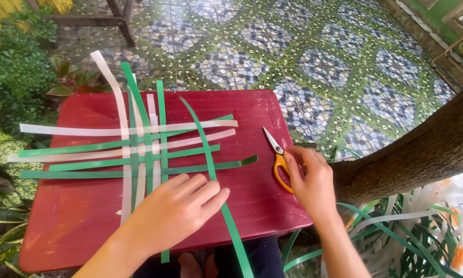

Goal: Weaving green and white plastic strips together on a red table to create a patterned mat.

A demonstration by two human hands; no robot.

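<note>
Head view, red table [87,221] — patterned tile floor [314,56]

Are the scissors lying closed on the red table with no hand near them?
No: the right hand is on the orange-handled scissors at the edge of the red table, its fingers covering the handles.

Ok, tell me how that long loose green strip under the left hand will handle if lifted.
The loose green strip already bows across the red table and overhangs its near edge, so probably floppy and springy. It looks thin and flat: likely very light, perhaps slippery. The left hand rests on it.
</note>
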